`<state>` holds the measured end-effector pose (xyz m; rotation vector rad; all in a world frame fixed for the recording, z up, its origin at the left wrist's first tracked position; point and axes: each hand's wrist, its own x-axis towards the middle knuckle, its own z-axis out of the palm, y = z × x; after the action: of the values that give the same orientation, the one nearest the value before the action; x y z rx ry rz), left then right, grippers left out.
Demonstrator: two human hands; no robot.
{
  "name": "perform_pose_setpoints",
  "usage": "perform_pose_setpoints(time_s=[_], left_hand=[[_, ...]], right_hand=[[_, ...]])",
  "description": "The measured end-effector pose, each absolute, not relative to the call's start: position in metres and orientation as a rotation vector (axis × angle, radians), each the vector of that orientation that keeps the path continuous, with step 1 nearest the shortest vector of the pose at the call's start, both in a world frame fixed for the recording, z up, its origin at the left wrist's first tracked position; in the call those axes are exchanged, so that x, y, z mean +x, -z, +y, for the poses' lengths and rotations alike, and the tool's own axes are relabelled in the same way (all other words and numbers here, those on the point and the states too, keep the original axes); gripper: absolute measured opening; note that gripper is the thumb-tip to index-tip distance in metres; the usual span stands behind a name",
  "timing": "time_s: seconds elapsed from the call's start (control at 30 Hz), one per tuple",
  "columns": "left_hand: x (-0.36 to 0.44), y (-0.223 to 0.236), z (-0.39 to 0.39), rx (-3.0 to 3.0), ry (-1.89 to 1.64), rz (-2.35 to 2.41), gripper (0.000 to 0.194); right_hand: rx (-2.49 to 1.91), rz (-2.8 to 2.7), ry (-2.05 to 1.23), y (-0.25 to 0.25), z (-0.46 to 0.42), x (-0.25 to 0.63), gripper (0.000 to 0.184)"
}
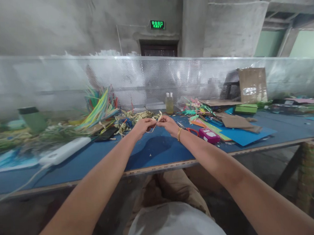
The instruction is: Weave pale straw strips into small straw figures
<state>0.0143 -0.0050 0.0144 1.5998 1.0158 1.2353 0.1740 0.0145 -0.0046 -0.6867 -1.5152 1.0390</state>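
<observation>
Above the blue tabletop [159,156], my left hand [145,126] and my right hand [169,124] meet with fingertips almost touching. Both are closed in a pinch on a thin, pale straw-coloured strip [160,114]. One end of it sticks up by the right fingers, and a thin loop hangs below the left ones. The exact grip is hidden behind the fingers. A pile of similar pale, curled strips [138,115] lies just beyond my left hand. Scissors with orange-red handles [192,130] rest to the right of my right hand.
At right are a purple box [209,135], blue sheets [248,133] and cardboard pieces [237,121]. A bottle of yellowish liquid [169,103] stands behind my hands. Leftward are a white power strip [65,152], colourful strips [100,106] and a green cup [33,119]. A perforated metal panel [154,75] borders the back.
</observation>
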Motion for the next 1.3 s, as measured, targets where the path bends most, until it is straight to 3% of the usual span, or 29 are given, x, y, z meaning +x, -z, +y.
perform_pose_setpoints(time_s=[0.3, 0.6, 0.83, 1.3], left_hand=[[0.0157, -0.0159, 0.0004, 1.289, -1.263, 0.921, 0.018], [0.0145, -0.0149, -0.0043, 1.46, -1.255, 0.915, 0.025], [0.0124, -0.0142, -0.004, 1.567, -1.225, 1.031, 0.035], [0.0139, -0.0144, -0.0027, 1.489, -1.337, 1.066, 0.024]], right_hand=[[-0.546, -1.543, -1.056, 0.0037, 0.0132, 0.1728, 0.036], [-0.659, -1.484, -1.141, 0.0022, 0.0127, 0.172, 0.026], [-0.676, -1.526, -1.026, 0.0031, 0.0113, 0.1741, 0.02], [-0.676, -1.523, -1.003, 0.0031, 0.0132, 0.1737, 0.015]])
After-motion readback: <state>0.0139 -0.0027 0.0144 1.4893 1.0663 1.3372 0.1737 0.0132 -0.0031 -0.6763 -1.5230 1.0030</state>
